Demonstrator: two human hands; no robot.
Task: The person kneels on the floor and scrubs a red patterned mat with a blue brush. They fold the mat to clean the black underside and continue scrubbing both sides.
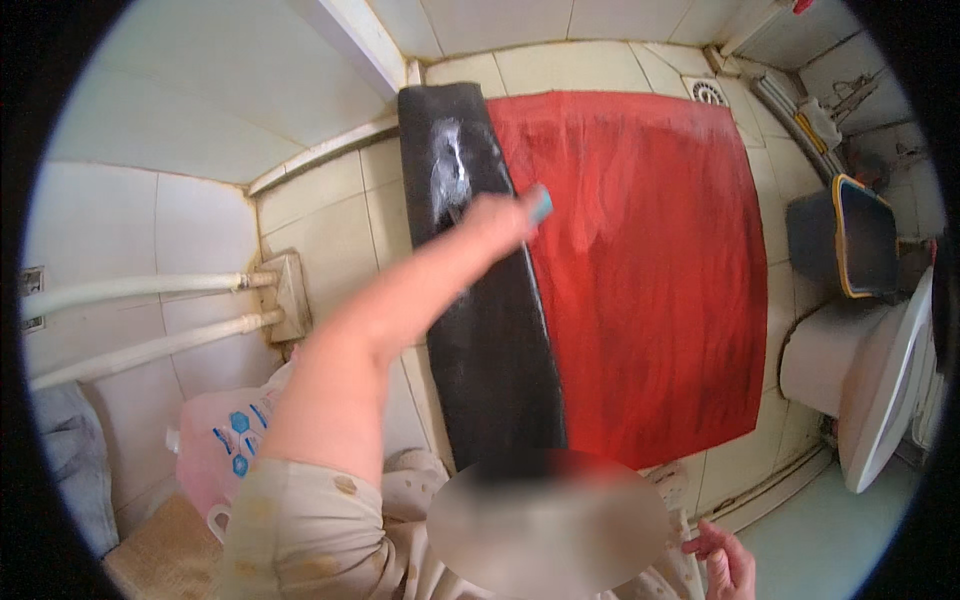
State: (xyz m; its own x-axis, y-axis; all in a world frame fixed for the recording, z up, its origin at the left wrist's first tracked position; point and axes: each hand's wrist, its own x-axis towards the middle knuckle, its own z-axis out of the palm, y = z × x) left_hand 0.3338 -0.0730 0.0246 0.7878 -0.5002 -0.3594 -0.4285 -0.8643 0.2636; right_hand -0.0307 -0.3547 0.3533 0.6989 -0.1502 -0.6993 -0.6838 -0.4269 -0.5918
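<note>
reaching left hand (497, 222) over rug (640, 270), gripping scrubber (541, 206)

A rug (640, 270) is spread flat on the tiled floor, red over most of its width, with a black band along its left edge. White foam is seen near the far end of that band. A small blue thing (541, 206), possibly a brush, is pressed on the rug where black meets red.

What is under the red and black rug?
The rug lies flat on a pale tiled floor, which shows around its edges. A drain sits beyond its far corner. The tiles beneath it are covered.
</note>
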